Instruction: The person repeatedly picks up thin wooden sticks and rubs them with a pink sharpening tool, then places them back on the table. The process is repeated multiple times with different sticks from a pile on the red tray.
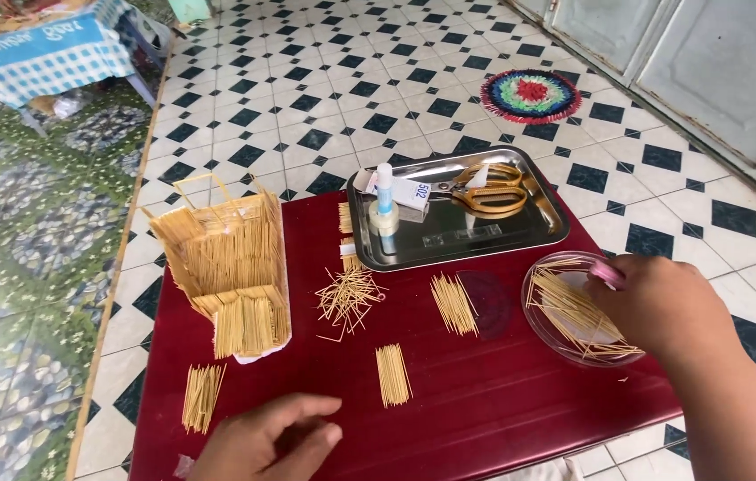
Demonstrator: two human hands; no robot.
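Note:
My right hand (658, 303) reaches over a clear round dish (545, 325) full of toothpicks at the right of the dark red table (485, 401); its fingers pinch a small pink thing (608, 273). My left hand (271, 436) rests flat on the table near the front edge, fingers apart, holding nothing. A flat bundle of toothpicks (393, 375) lies just beyond it, another bundle (202, 396) to its left. A small toothpick house (226, 267) stands at the table's left.
A steel tray (538, 233) at the back holds gold scissors (489, 189), a glue tube (385, 191) and a tape roll. Loose toothpicks (348, 298) and another bundle (453, 304) lie mid-table. A round woven mat (531, 95) lies on the tiled floor.

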